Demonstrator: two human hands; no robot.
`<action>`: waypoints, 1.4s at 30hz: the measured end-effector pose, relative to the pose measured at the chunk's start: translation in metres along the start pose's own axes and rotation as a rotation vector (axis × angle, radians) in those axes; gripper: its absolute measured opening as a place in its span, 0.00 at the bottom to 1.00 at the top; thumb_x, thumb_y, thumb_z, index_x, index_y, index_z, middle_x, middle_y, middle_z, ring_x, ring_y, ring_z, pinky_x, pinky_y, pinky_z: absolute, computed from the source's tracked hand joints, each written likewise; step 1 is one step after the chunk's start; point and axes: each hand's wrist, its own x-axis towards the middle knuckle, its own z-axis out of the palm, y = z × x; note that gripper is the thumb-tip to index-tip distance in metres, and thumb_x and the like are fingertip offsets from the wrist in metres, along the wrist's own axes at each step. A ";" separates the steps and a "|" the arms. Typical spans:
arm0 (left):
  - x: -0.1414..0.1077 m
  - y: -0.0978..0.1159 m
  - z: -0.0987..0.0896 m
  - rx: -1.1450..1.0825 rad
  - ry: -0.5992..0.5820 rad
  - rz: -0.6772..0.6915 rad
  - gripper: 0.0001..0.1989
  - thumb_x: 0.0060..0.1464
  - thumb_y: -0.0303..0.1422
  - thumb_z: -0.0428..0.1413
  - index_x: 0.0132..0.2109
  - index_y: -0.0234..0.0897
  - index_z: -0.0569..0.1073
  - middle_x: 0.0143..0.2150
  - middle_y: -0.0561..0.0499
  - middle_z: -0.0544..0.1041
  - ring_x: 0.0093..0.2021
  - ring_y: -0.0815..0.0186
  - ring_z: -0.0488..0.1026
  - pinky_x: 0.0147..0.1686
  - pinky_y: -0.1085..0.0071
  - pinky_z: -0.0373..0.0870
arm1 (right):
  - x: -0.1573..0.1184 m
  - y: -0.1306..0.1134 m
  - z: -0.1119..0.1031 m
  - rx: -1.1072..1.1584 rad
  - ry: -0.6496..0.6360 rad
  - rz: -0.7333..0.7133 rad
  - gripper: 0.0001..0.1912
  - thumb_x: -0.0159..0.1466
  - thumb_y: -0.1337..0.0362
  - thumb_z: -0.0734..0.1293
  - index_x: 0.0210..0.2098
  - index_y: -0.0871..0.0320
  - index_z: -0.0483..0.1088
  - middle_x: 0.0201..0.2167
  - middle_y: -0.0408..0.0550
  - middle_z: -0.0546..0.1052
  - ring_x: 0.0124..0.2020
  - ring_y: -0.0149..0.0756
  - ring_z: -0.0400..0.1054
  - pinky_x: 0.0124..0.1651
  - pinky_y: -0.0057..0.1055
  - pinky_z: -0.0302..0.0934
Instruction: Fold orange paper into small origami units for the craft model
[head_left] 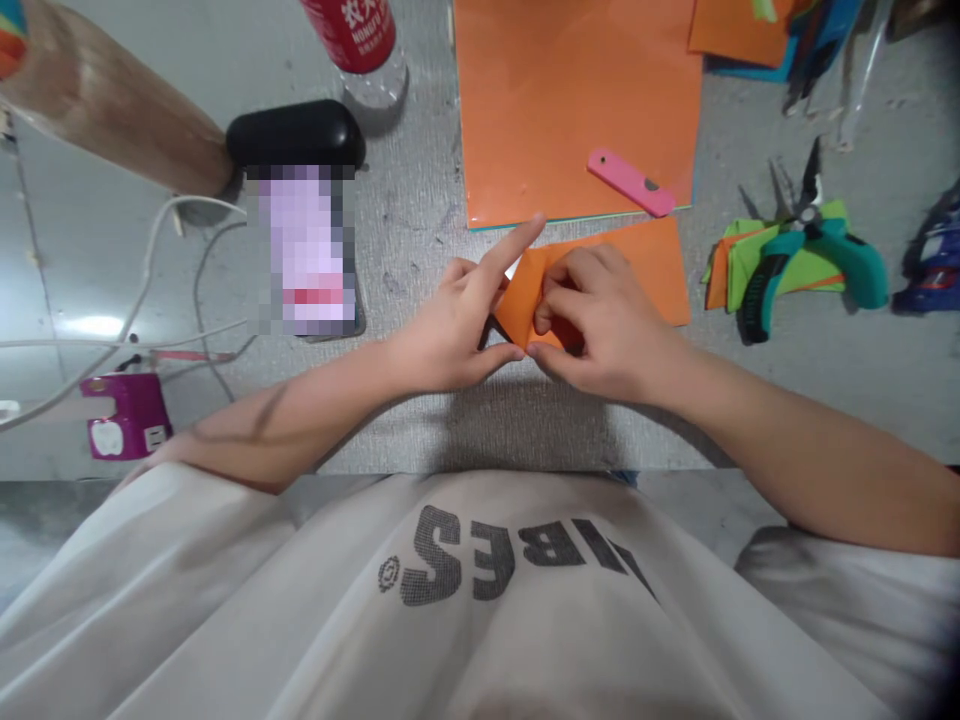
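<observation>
Strip (660, 275), orange paper, folded over at its left end, lies on the gray table (409, 430) just on the near side of the big sheets (574, 110). From my remote seat I read both hands on it, working around the fold.

Left hand (454, 325): forefinger stretched out toward the far side, thumb reaching to the fold's near tip; wide space between the two, other fingers bent. I cannot tell how firmly it presses. Right hand (600, 320): fingers curled in over the folded part, thumb at the near tip, close to the left thumb; I read it as gripping the strip. The strip's flat right end shows beyond its knuckles.

Big sheets: orange on top, thin blue and green edges under it. Pink cutter (631, 183) slanted on top, at the near right corner.

Right of the strip: pliers (808, 220), teal handles spread toward the near side, lying over green and orange slips (795, 265). Blue object at the right edge, partly cut off. More orange and blue paper at far right.

Left side: phone (311, 250), screen blurred into blocks; black case (296, 135) at its far end; red-labelled bottle (367, 45) farther off. I also log a tan cylinder (142, 115), white cables and a purple box (127, 415) near left.
</observation>
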 end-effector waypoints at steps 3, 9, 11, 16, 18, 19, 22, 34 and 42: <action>-0.001 0.001 -0.004 0.020 -0.105 0.047 0.66 0.59 0.51 0.81 0.91 0.46 0.56 0.74 0.36 0.84 0.53 0.51 0.87 0.62 0.46 0.81 | 0.002 0.003 -0.006 0.069 -0.010 -0.032 0.08 0.73 0.58 0.73 0.37 0.51 0.80 0.51 0.57 0.81 0.59 0.61 0.72 0.68 0.64 0.65; -0.001 0.001 0.005 -0.027 -0.065 0.002 0.59 0.63 0.51 0.80 0.88 0.44 0.60 0.66 0.40 0.88 0.53 0.51 0.88 0.62 0.46 0.82 | 0.004 0.010 -0.016 0.192 -0.077 -0.027 0.09 0.72 0.59 0.74 0.39 0.45 0.89 0.52 0.53 0.84 0.60 0.61 0.75 0.70 0.68 0.67; -0.002 0.003 0.011 -0.091 -0.024 -0.030 0.53 0.66 0.53 0.77 0.87 0.47 0.63 0.64 0.42 0.89 0.52 0.51 0.88 0.59 0.46 0.82 | 0.005 0.013 -0.019 0.221 -0.096 -0.031 0.09 0.72 0.59 0.74 0.40 0.44 0.90 0.52 0.53 0.84 0.60 0.61 0.75 0.69 0.68 0.68; -0.007 0.019 0.014 -0.008 0.003 0.012 0.47 0.70 0.52 0.74 0.85 0.52 0.64 0.68 0.42 0.86 0.58 0.47 0.88 0.60 0.43 0.81 | 0.005 0.008 -0.021 0.325 -0.109 -0.018 0.07 0.72 0.57 0.74 0.40 0.44 0.87 0.46 0.51 0.85 0.55 0.58 0.77 0.65 0.65 0.73; -0.012 0.027 0.013 0.130 -0.034 0.137 0.46 0.73 0.46 0.69 0.88 0.48 0.59 0.70 0.38 0.85 0.58 0.45 0.88 0.58 0.43 0.80 | 0.003 0.002 -0.020 0.395 -0.091 0.051 0.05 0.73 0.55 0.75 0.42 0.44 0.85 0.44 0.50 0.85 0.52 0.55 0.77 0.62 0.61 0.75; -0.014 0.031 0.013 0.202 -0.039 0.206 0.45 0.75 0.41 0.66 0.89 0.46 0.57 0.70 0.36 0.85 0.57 0.45 0.87 0.56 0.44 0.79 | 0.001 0.000 -0.019 0.437 -0.070 0.098 0.05 0.74 0.54 0.76 0.46 0.44 0.84 0.44 0.49 0.85 0.50 0.54 0.78 0.60 0.58 0.76; -0.020 0.037 0.016 0.352 0.001 0.332 0.44 0.73 0.32 0.59 0.89 0.42 0.53 0.67 0.36 0.86 0.52 0.48 0.85 0.50 0.50 0.76 | -0.002 -0.003 -0.018 0.550 0.018 0.202 0.20 0.74 0.49 0.77 0.63 0.39 0.79 0.48 0.47 0.85 0.49 0.51 0.79 0.55 0.51 0.77; -0.025 0.064 0.014 0.420 -0.178 0.333 0.28 0.77 0.22 0.57 0.78 0.40 0.64 0.50 0.46 0.89 0.49 0.55 0.81 0.49 0.56 0.67 | -0.011 -0.001 -0.053 0.521 -0.109 0.178 0.17 0.86 0.49 0.67 0.48 0.44 0.88 0.46 0.45 0.91 0.47 0.50 0.84 0.50 0.49 0.74; -0.023 0.066 0.011 0.388 -0.159 0.338 0.22 0.79 0.22 0.55 0.74 0.37 0.67 0.51 0.44 0.89 0.47 0.57 0.80 0.47 0.56 0.66 | -0.006 0.001 -0.056 0.445 -0.183 0.354 0.26 0.83 0.41 0.71 0.34 0.47 0.85 0.26 0.45 0.76 0.28 0.43 0.68 0.34 0.45 0.63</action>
